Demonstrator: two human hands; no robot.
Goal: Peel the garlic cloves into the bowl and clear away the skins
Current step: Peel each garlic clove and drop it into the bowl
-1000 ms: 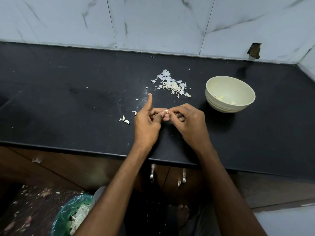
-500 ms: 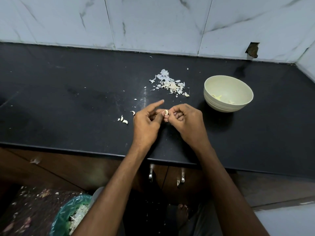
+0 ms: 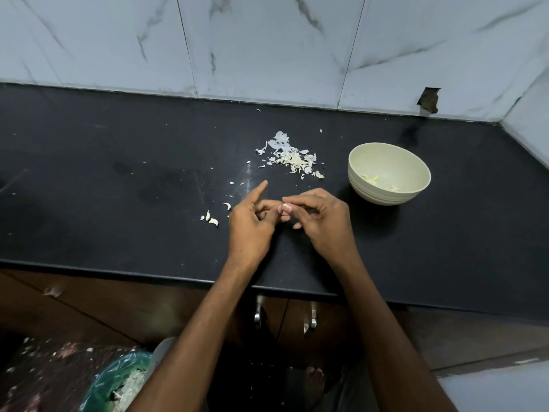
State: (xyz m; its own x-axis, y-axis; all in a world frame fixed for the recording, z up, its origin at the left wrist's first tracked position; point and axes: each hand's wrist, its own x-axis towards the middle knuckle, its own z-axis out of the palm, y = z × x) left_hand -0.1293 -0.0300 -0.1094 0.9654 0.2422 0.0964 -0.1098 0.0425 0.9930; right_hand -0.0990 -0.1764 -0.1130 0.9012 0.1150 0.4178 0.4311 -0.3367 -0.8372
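While your left hand (image 3: pixel 251 224) and right hand (image 3: pixel 322 223) pinch the small pale garlic clove (image 3: pixel 287 208), strip its skin, then drop it in the cream ribbed bowl (image 3: pixel 389 173).

The left index finger (image 3: pixel 261 188), raised steeply a second ago, is being lowered and angled toward the skin pile. The garlic clove (image 3: pixel 285 208) is being turned between the fingertips of both hands (more of its pale surface is showing than before). The right hand (image 3: pixel 322 223) is being opened slightly, its lower fingers being spread away from the left hand (image 3: pixel 251 226).
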